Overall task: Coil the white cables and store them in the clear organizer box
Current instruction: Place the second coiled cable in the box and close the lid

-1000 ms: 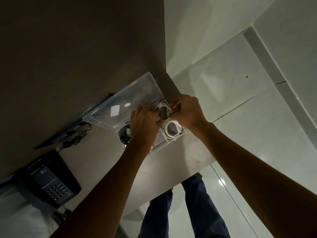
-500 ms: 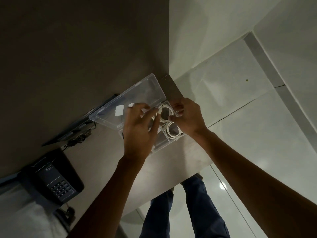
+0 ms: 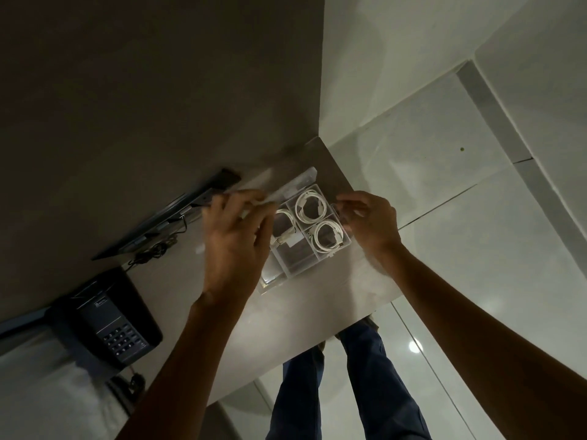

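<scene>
The clear organizer box (image 3: 298,268) lies on the grey table near its right corner. Two coiled white cables sit in its right compartments, one farther back (image 3: 310,207) and one nearer (image 3: 327,238). A third white cable (image 3: 286,230) lies in a left compartment, partly hidden by my left hand (image 3: 235,242). That hand pinches the free edge of the clear lid (image 3: 295,183), which is blurred and tilted over the box's far left side. My right hand (image 3: 371,223) pinches the box's right rim.
A black desk phone (image 3: 108,319) stands at the left. A dark flat device (image 3: 165,220) leans against the wall behind, with a black cord (image 3: 152,252) bunched beside it. The table's edge runs just right of the box; my legs (image 3: 365,376) and a tiled floor are below.
My left hand left the cable compartments and took the lid's edge; the lid has swung up from lying open. My right hand moved from the coils to the box's right rim.
</scene>
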`<state>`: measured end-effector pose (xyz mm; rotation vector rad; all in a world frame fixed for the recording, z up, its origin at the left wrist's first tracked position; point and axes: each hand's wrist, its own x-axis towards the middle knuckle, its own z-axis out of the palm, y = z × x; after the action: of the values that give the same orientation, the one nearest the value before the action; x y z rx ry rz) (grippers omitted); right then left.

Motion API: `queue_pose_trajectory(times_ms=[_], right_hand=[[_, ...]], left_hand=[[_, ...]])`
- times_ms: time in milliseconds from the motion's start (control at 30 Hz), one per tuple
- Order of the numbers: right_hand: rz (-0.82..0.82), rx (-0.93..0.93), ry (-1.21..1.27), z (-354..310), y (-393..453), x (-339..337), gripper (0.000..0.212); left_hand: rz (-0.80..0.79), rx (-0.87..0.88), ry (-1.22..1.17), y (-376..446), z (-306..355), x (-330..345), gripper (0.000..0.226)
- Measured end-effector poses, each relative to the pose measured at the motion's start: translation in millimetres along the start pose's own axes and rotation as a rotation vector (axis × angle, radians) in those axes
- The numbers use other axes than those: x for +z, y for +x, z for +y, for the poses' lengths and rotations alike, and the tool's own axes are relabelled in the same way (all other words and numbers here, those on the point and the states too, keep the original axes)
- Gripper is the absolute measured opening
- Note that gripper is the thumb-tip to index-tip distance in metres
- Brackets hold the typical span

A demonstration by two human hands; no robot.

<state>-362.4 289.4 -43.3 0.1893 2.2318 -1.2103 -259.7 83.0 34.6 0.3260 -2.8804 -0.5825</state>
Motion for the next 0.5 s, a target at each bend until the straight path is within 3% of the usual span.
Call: queue_pose_trajectory(times_ms=[100, 233, 367, 500], right_hand=[[-0.060, 0.275, 0.436, 1.7, 4.7, -3.3, 0.022], [-0.213, 0.305, 0.513, 5.2, -0.3, -13.3, 0.043], [-0.267, 0.056, 0.172, 19.5, -8.7, -17.6, 0.045], [-0.292, -0.464, -0.317, 39.1, -12.9, -17.3, 0.073]], left_hand=[[-0.158, 0.090, -0.125, -17.5, 3.7, 3.2, 0.014], [-0.343, 0.130, -0.305, -47.7, 16.0, 24.5, 0.027], [-0.567, 0.086, -0.309, -76.1, 10.0, 51.6, 0.050], [-0.465, 0.026, -0.214, -85.5, -10.2, 56.9, 0.052]])
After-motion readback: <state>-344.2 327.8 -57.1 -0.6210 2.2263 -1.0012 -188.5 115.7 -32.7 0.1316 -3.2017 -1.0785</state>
